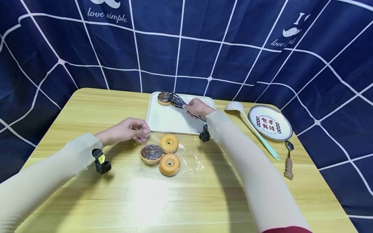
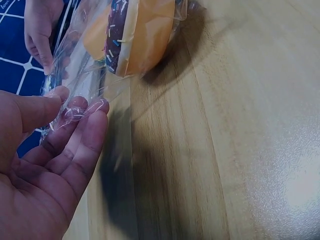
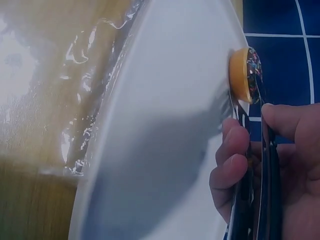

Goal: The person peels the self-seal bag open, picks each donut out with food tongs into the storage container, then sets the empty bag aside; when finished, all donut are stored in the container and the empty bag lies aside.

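My right hand (image 1: 196,107) grips black tongs (image 1: 177,101) over the white tray (image 1: 163,119). At the tray's far left corner, the tips of the tongs are at a chocolate doughnut (image 1: 164,98) with sprinkles; the right wrist view shows them on either side of this doughnut (image 3: 240,75). With thumb and fingers, my left hand (image 1: 132,130) pinches the edge of a clear plastic bag (image 1: 189,161) in front of the tray. Two plain ring doughnuts (image 1: 169,143) and a chocolate-topped doughnut (image 1: 152,153) lie in the bag.
Right of the tray lie a white ladle (image 1: 234,106) with a mint handle, a round plate (image 1: 269,111) with red lettering and a spoon (image 1: 288,155) with a wooden handle. A dark blue checked cloth (image 1: 157,51) hangs behind the wooden table (image 1: 116,200).
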